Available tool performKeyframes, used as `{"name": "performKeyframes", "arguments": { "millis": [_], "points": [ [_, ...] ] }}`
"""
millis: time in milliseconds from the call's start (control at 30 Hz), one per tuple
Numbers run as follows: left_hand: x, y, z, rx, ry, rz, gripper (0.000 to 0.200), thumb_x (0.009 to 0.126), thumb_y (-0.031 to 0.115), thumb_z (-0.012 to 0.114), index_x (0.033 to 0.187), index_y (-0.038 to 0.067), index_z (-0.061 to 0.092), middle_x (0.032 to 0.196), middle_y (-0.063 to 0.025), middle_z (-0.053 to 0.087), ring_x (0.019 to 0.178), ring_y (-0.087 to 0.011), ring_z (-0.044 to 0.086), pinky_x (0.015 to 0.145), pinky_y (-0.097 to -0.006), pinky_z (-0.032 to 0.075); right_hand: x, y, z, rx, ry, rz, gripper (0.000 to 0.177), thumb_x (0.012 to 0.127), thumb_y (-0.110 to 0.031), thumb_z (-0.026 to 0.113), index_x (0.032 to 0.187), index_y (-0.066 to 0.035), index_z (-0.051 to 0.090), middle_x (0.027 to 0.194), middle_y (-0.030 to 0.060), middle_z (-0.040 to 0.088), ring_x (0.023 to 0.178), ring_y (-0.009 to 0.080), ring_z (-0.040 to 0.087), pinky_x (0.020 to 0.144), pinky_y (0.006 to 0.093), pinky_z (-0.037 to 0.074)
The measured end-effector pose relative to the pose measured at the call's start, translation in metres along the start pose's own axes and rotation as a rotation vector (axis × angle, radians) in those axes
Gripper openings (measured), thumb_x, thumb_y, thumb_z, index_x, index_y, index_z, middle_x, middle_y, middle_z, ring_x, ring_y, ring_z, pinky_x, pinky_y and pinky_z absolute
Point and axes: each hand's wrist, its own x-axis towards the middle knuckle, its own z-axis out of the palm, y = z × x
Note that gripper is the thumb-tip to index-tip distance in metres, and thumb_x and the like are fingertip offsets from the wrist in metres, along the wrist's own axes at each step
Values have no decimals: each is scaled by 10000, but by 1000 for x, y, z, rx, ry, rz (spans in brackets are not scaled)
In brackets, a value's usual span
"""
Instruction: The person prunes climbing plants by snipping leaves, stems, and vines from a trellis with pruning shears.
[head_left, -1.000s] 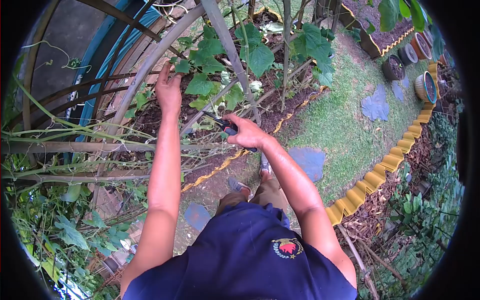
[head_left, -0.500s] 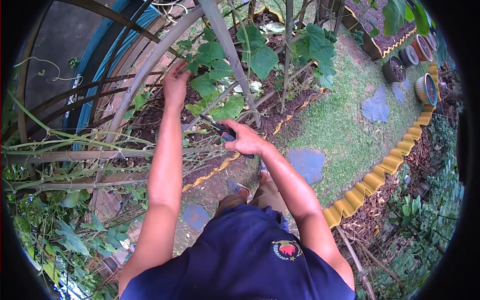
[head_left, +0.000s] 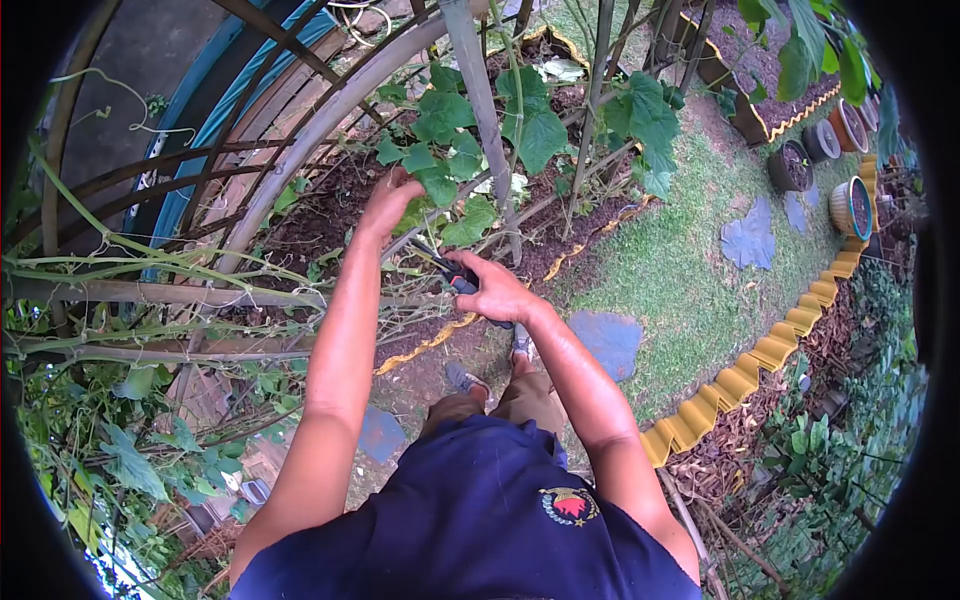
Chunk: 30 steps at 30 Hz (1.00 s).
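My right hand (head_left: pixel 495 288) is wrapped round pruning shears (head_left: pixel 458 276) with dark and red handles. Their blades point up and left, toward the base of a broad-leaved climbing plant (head_left: pixel 440 118). At the left edge of that foliage is my left hand (head_left: pixel 390 205), its fingers curled in by the lower leaves. Whatever those fingers pinch is hidden. A yellow-green leaf (head_left: pixel 470 222) hangs between the two hands, above the shears.
Wooden trellis poles (head_left: pixel 480 110) rise around the plant, and dry vines (head_left: pixel 250 297) cross at left. A wavy yellow edging (head_left: pixel 425 348) borders the soil bed. Stepping stones (head_left: pixel 606 343) lie in the grass, with pots (head_left: pixel 791 165) at upper right.
My left hand has shifted down and right, closer to the shears, from the upper leaves to the lower ones. My right hand still grips the shears. The view has moved slightly.
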Motion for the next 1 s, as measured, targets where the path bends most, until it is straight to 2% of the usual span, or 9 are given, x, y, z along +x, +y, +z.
{"name": "performKeyframes", "arguments": {
  "millis": [33,233,333,533,567,733,800,833,1000],
  "points": [
    [-6,8,3,-23,-14,-8,569,798,124,656,1351,24,568,1293,-97,633,1193,-229,576,1054,-315,393,1,1,1,-1,3,-7,752,716,-269,722,1412,-105,489,1231,200,656,1147,359,632,1011,423,475],
    [-4,24,4,39,-288,-12,559,758,49,690,1311,32,608,1214,-63,676,1104,-170,614,998,-300,441,-1,-4,0,-20,-6,12,753,727,-285,716,1418,-101,480,1218,200,664,1135,359,641,1007,424,480],
    [6,13,8,83,-310,5,529,758,67,737,1275,31,634,1162,-52,698,1058,-163,628,965,-310,468,1,1,2,-43,-3,14,749,732,-292,716,1417,-101,481,1221,197,666,1135,357,643,1008,423,482],
    [7,-7,17,52,-185,268,424,798,141,785,1203,51,693,1122,-48,727,1008,-131,652,910,-314,511,-1,-5,0,-58,-3,38,748,735,-297,711,1421,-106,481,1228,196,665,1141,356,642,1012,423,481],
    [8,-10,13,157,-192,288,397,840,167,761,1207,37,684,1133,-69,722,1020,-134,643,908,-312,509,-1,-6,0,-58,-4,37,749,735,-297,710,1422,-107,481,1229,197,664,1143,357,641,1013,424,481],
    [-17,-7,4,-30,-77,547,307,868,113,700,1165,35,690,1050,-19,709,932,-110,629,848,-286,503,-3,-13,-4,-94,-7,52,756,736,-289,706,1432,-108,472,1231,205,659,1153,365,634,1013,430,483],
    [-2,-34,-5,-158,-179,419,290,853,73,693,1140,35,691,1007,3,699,889,-90,625,802,-268,506,-3,-13,-2,-100,14,26,777,733,-284,705,1448,-113,455,1226,210,657,1150,369,633,1010,433,483],
    [1,-39,-4,-279,-110,200,290,810,-28,666,1093,33,686,931,17,683,836,-67,616,742,-243,501,-4,-12,-1,-101,29,8,792,731,-281,703,1460,-117,442,1221,214,657,1147,373,633,1007,434,483],
    [-8,-38,0,-179,16,169,312,765,-139,608,1017,31,677,883,19,679,816,-68,617,731,-243,504,-18,-21,-12,-73,56,44,862,710,-256,695,1503,-132,380,1178,220,660,1109,381,639,996,432,481]
  ]
}}
